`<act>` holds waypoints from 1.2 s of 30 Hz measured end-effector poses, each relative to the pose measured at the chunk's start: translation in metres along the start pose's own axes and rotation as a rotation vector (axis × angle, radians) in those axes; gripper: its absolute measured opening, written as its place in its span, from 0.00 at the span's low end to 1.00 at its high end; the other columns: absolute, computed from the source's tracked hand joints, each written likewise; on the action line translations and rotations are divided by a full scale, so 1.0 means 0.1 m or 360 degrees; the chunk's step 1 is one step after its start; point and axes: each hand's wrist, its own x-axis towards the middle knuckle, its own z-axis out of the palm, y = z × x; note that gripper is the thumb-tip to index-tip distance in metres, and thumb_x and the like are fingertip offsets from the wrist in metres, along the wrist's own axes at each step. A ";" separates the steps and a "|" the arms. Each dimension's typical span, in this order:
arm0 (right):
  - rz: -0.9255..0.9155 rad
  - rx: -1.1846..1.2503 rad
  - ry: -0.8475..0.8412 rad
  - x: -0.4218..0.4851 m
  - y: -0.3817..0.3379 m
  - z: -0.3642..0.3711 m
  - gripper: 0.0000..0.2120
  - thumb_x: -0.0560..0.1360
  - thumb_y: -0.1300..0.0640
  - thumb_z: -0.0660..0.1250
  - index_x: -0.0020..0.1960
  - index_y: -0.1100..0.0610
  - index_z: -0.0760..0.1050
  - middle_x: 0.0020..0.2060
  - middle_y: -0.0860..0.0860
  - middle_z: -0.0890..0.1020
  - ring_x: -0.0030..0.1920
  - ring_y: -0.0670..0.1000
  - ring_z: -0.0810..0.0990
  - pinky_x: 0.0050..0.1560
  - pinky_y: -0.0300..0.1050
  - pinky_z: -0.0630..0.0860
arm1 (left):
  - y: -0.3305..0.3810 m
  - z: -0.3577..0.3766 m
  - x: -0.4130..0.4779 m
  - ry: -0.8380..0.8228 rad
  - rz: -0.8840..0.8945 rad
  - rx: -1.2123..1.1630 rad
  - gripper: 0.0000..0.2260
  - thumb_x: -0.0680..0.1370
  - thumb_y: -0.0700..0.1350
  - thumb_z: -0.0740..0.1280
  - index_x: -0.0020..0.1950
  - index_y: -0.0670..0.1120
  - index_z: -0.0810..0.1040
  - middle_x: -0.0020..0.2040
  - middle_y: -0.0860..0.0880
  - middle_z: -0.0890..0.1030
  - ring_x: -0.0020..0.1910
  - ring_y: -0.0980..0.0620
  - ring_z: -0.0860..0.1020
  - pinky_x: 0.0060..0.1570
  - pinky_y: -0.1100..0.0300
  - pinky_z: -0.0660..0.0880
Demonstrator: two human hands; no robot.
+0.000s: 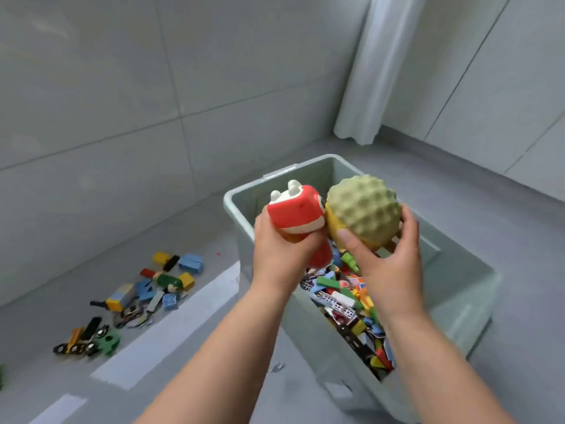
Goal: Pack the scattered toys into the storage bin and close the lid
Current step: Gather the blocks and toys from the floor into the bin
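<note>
A pale green storage bin [458, 280] stands open on the floor, partly filled with several colourful bricks and toy pieces [345, 298]. Above its opening, my left hand [275, 255] grips a red toy [295, 211] with white knobs on top. Beside it, my right hand [388, 261] holds a bumpy green-and-yellow ball [363, 206], which touches the red toy. A scatter of toys [165, 280] lies on the floor to the left of the bin: blue and yellow bricks, a green piece, small wheeled parts [82, 341]. No lid is in view.
The grey floor has white stripes [171, 325] between the scattered toys and the bin. A tiled wall [122, 87] runs behind the toys. A white curtain [367, 87] hangs in the corner behind the bin, with pale cabinet panels [504, 102] at the right.
</note>
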 end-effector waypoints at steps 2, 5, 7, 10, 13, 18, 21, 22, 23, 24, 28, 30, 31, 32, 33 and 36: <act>0.0111 0.0004 0.0071 0.20 0.07 -0.22 0.37 0.65 0.49 0.76 0.68 0.45 0.62 0.63 0.48 0.72 0.60 0.47 0.73 0.47 0.31 0.72 | -0.08 0.29 0.16 -0.0257 -0.0128 0.0093 0.29 0.59 0.55 0.77 0.58 0.54 0.72 0.57 0.44 0.77 0.55 0.48 0.78 0.54 0.46 0.77; 0.0435 -0.0192 -0.0043 0.31 0.30 -0.41 0.36 0.70 0.52 0.72 0.72 0.45 0.57 0.65 0.46 0.69 0.65 0.50 0.70 0.60 0.44 0.68 | -0.28 0.46 0.19 -0.0551 -0.0576 0.0201 0.42 0.68 0.60 0.72 0.74 0.48 0.57 0.70 0.46 0.68 0.66 0.47 0.71 0.65 0.50 0.69; 0.0594 -0.0367 -0.0165 0.23 0.43 -0.47 0.36 0.73 0.56 0.68 0.74 0.46 0.53 0.71 0.49 0.64 0.70 0.52 0.66 0.66 0.49 0.65 | -0.34 0.32 0.15 -0.0593 -0.0714 0.0212 0.36 0.75 0.58 0.66 0.77 0.46 0.54 0.73 0.48 0.65 0.69 0.49 0.68 0.66 0.57 0.65; 0.0122 -0.0348 -0.0045 -0.13 0.43 -0.39 0.23 0.74 0.62 0.66 0.65 0.45 0.67 0.65 0.49 0.71 0.61 0.46 0.72 0.63 0.42 0.69 | -0.30 -0.15 0.04 -0.0550 -0.0562 -0.0214 0.14 0.80 0.48 0.60 0.65 0.47 0.73 0.63 0.48 0.78 0.58 0.55 0.78 0.61 0.60 0.71; -0.0276 -0.0269 -0.0359 -0.65 0.57 0.01 0.16 0.71 0.62 0.66 0.50 0.42 0.71 0.49 0.45 0.76 0.44 0.43 0.76 0.48 0.31 0.72 | -0.43 -0.95 -0.19 -0.0206 -0.0538 -0.0349 0.09 0.81 0.44 0.58 0.56 0.48 0.77 0.52 0.49 0.83 0.51 0.52 0.82 0.54 0.60 0.77; -0.0008 -0.0953 -0.1800 -1.35 1.59 1.06 0.19 0.73 0.58 0.66 0.63 0.47 0.69 0.60 0.46 0.70 0.58 0.49 0.72 0.59 0.40 0.70 | -1.13 -2.13 -0.95 0.0560 -0.1002 -0.0056 0.07 0.80 0.41 0.61 0.56 0.49 0.75 0.56 0.46 0.80 0.53 0.52 0.78 0.59 0.53 0.72; -0.0160 -0.1353 -0.2134 -1.53 2.13 1.50 0.25 0.74 0.61 0.60 0.70 0.48 0.64 0.67 0.48 0.66 0.66 0.53 0.66 0.60 0.45 0.69 | -1.49 -2.31 -1.45 0.0721 -0.1246 -0.0046 0.07 0.79 0.38 0.61 0.54 0.47 0.75 0.55 0.44 0.79 0.50 0.51 0.78 0.55 0.54 0.72; -0.0220 -0.1437 -0.2179 -1.56 2.24 1.59 0.25 0.74 0.62 0.59 0.69 0.49 0.64 0.66 0.49 0.66 0.66 0.55 0.66 0.57 0.46 0.70 | -1.56 -2.30 -1.57 0.0715 -0.1305 -0.0050 0.06 0.79 0.38 0.62 0.52 0.47 0.76 0.53 0.45 0.79 0.49 0.51 0.78 0.53 0.55 0.73; -0.0287 -0.1509 -0.2206 -1.59 2.32 1.66 0.23 0.74 0.63 0.58 0.68 0.51 0.65 0.64 0.51 0.68 0.64 0.56 0.67 0.53 0.46 0.70 | -1.63 -2.26 -1.68 0.0698 -0.1352 -0.0054 0.05 0.78 0.38 0.64 0.51 0.48 0.76 0.52 0.46 0.80 0.48 0.51 0.78 0.51 0.57 0.74; -0.0380 -0.1575 -0.2218 -1.62 2.37 1.72 0.20 0.74 0.62 0.58 0.65 0.53 0.67 0.62 0.52 0.69 0.62 0.56 0.68 0.48 0.46 0.69 | -1.68 -2.22 -1.76 0.0675 -0.1399 -0.0057 0.05 0.77 0.40 0.66 0.50 0.48 0.76 0.51 0.46 0.80 0.47 0.51 0.78 0.50 0.58 0.74; -0.0571 -0.1692 -0.2194 -1.69 2.52 1.79 0.12 0.77 0.57 0.58 0.58 0.57 0.73 0.57 0.54 0.72 0.59 0.56 0.71 0.42 0.43 0.63 | -1.73 -2.01 -1.91 0.0603 -0.1510 -0.0098 0.11 0.70 0.45 0.70 0.51 0.47 0.78 0.48 0.47 0.82 0.48 0.50 0.79 0.54 0.55 0.74; -0.0500 -0.1703 -0.2150 -1.70 2.50 1.76 0.11 0.76 0.58 0.59 0.57 0.58 0.73 0.58 0.55 0.72 0.58 0.56 0.72 0.42 0.43 0.63 | -1.72 -1.94 -1.93 0.0598 -0.1521 -0.0116 0.13 0.67 0.45 0.70 0.51 0.46 0.79 0.48 0.47 0.82 0.49 0.48 0.79 0.51 0.56 0.75; -0.0377 -0.1638 -0.2100 -1.72 2.42 1.76 0.11 0.74 0.59 0.60 0.56 0.59 0.73 0.57 0.55 0.74 0.57 0.57 0.73 0.43 0.43 0.63 | -1.73 -1.95 -1.95 0.0600 -0.1519 -0.0111 0.13 0.67 0.44 0.71 0.51 0.46 0.79 0.47 0.46 0.82 0.49 0.47 0.80 0.49 0.57 0.75; -0.0208 -0.1483 -0.1970 -1.68 2.30 1.72 0.11 0.73 0.58 0.62 0.54 0.59 0.74 0.54 0.55 0.76 0.55 0.57 0.75 0.43 0.43 0.65 | -1.74 -1.92 -1.95 0.0580 -0.1524 -0.0095 0.12 0.67 0.43 0.71 0.50 0.45 0.79 0.47 0.46 0.82 0.49 0.46 0.79 0.48 0.56 0.75; -0.0049 -0.1241 -0.1787 -1.63 2.12 1.67 0.09 0.71 0.58 0.64 0.50 0.59 0.76 0.50 0.54 0.78 0.51 0.55 0.77 0.44 0.42 0.67 | -1.76 -1.91 -1.95 0.0573 -0.1520 -0.0087 0.12 0.68 0.42 0.72 0.50 0.45 0.79 0.47 0.45 0.82 0.49 0.46 0.79 0.48 0.55 0.74; -0.0082 -0.0512 -0.1082 -1.26 1.38 1.27 0.02 0.67 0.58 0.69 0.41 0.54 0.78 0.37 0.45 0.79 0.39 0.45 0.79 0.43 0.36 0.75 | -1.80 -1.85 -1.94 0.0525 -0.1511 -0.0130 0.04 0.75 0.36 0.68 0.49 0.43 0.78 0.49 0.42 0.81 0.48 0.46 0.78 0.53 0.51 0.72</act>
